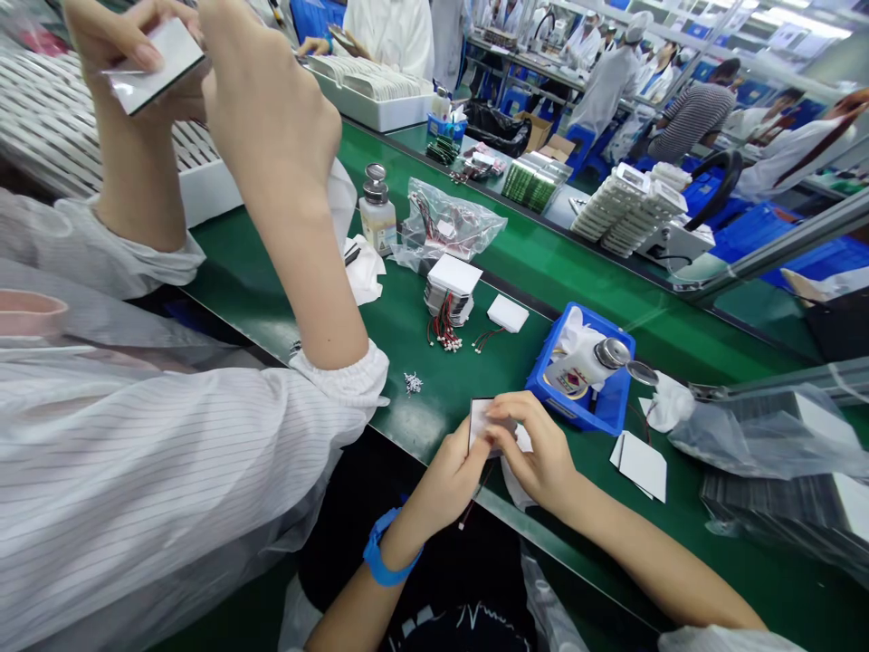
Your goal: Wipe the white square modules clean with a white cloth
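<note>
In front of my body, over the bench's near edge, a flat white battery pack (pixel 481 424) is held between both hands. My left hand (pixel 449 473), with a blue band at the wrist, grips its left side. The fingers of my right hand (pixel 543 453) are bent onto its face and right edge. A thin lead with a small connector (pixel 463 524) hangs below. White cloth or tissue (pixel 517 482) shows under my right hand. Farther up are a stack of white packs (pixel 453 274) with red and black leads and a single pack (pixel 508 313).
A blue tray (pixel 577 412) holds a dispenser bottle (pixel 577 371) and tissue. White sheets (pixel 642 466) and wrapped stacks (pixel 780 507) are at right. Small white parts (pixel 412 383) lie ahead. At left, a co-worker's arm (pixel 285 217) reaches over the bench; their hands hold a white piece (pixel 159 63).
</note>
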Demonstrator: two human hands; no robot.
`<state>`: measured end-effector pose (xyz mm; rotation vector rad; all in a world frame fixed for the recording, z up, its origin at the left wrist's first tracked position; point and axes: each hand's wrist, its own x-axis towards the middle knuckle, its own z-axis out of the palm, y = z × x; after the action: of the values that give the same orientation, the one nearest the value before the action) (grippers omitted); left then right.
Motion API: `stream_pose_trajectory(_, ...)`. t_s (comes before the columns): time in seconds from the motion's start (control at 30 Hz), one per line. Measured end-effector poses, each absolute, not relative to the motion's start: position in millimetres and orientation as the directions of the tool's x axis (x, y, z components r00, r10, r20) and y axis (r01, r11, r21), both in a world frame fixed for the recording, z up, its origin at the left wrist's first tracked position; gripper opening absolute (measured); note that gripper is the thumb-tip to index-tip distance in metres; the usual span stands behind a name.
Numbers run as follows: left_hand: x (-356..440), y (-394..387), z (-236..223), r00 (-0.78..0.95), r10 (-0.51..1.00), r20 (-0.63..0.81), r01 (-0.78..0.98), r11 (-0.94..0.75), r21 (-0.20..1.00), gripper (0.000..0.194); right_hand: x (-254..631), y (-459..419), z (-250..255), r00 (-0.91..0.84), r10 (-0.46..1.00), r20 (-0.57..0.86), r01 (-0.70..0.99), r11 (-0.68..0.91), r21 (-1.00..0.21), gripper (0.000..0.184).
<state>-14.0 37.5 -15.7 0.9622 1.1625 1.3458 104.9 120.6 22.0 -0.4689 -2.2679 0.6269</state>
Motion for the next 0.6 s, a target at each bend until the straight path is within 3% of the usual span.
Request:
stream_pose_trajectory(0.13,-22,37,-24,-0.088,0.990,-0.109,-0.548,0.043,0.835,0.052,106,121,20,-0.740,0.223,0.635,-0.015,0.938,-0.347,0.028)
stream_pose_trajectory(0.23,-24,37,-27,-0.130,0.972,-0.198,-0.630,0.073,0.773,0.059,106,119,19,-0.753,0.062,0.655,-0.067,0.983,-0.170,0.033)
stream_pose_trajectory(0.43,-21,36,-31,-0.170,0.954,-0.248,-0.631,0.088,0.771,0.056,110,123,21,-0.744,0.014,0.668,-0.102,0.986,-0.134,0.028)
stream_pose_trajectory(0.6,-17,37,-36,-0.171,0.943,-0.287,-0.614,0.126,0.779,0.067,112,131,21,-0.744,-0.037,0.667,-0.156,0.980,-0.120,0.028)
